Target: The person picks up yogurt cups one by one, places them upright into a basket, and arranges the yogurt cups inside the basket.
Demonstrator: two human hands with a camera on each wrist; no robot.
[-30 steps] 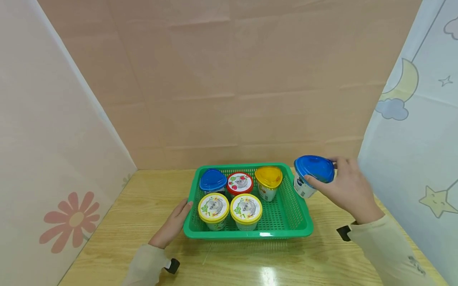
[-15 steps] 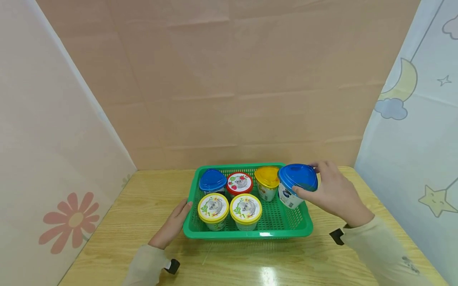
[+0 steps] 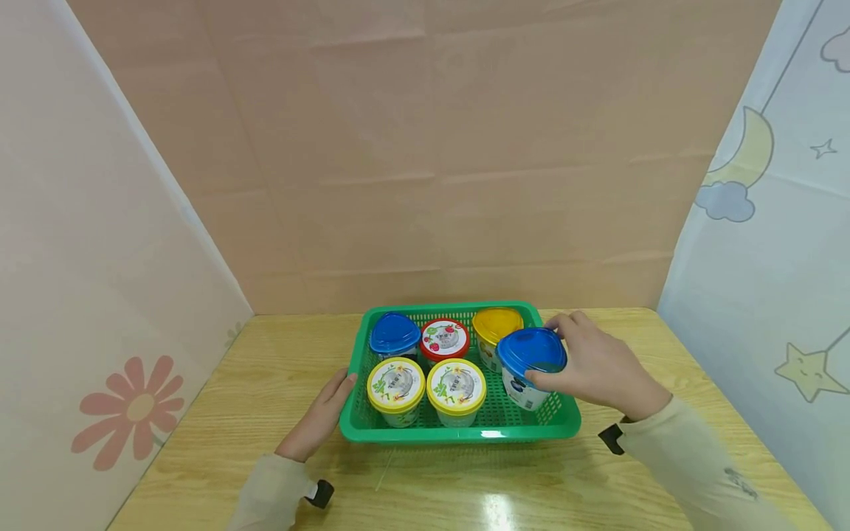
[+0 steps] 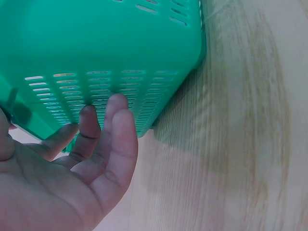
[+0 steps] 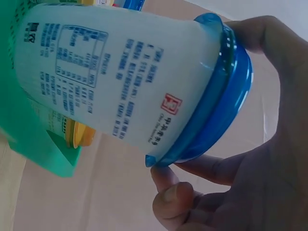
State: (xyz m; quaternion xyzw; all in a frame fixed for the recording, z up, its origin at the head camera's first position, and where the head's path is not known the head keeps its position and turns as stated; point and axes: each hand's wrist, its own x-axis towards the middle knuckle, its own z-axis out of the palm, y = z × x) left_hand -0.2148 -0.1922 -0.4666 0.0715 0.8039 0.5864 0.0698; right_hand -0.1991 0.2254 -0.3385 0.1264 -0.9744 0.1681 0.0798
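A green basket (image 3: 461, 436) stands on the table with several lidded cups inside. My left hand (image 3: 325, 413) holds the basket's left side, its fingers (image 4: 122, 137) against the slotted outer wall in the left wrist view. My right hand (image 3: 600, 366) grips a blue-lidded cup (image 3: 524, 391) by the lid's edge, at the basket's right end. This cup is tilted, with its lower part inside the rim; whether it touches the floor I cannot tell. The right wrist view shows the cup's printed white side (image 5: 110, 72), with thumb and fingers at the blue lid (image 5: 216, 120).
Beside the held cup is a yellow-lidded cup (image 3: 498, 324) at the back right. A red-lidded cup (image 3: 445, 338) and another blue-lidded cup (image 3: 395, 334) stand along the back. Two round yellow-lidded cups (image 3: 396, 385) are in front. Cloth walls (image 3: 425, 147) surround the wooden table (image 3: 259, 383).
My right hand has carried the blue-lidded cup left and down, from beyond the basket's right rim to inside it. The left hand and the other cups have stayed in place.
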